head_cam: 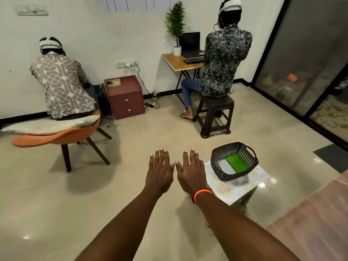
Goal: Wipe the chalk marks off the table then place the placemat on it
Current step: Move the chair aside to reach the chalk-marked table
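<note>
Tiled floor (pixel 56 204), two flat empty hands

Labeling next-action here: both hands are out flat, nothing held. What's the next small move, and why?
Probably reach the right hand to the black basket and take the green cloth. Both it and the left hand are open and empty over the floor, and wiping likely needs a cloth.

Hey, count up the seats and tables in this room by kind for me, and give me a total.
Stools: 2, the dark stool and the patterned-top stool under the basket.
Chairs: 1, orange chair.
Desks: 1, wooden desk.
Cabinets: 1, maroon cabinet.
Total: 5
</note>
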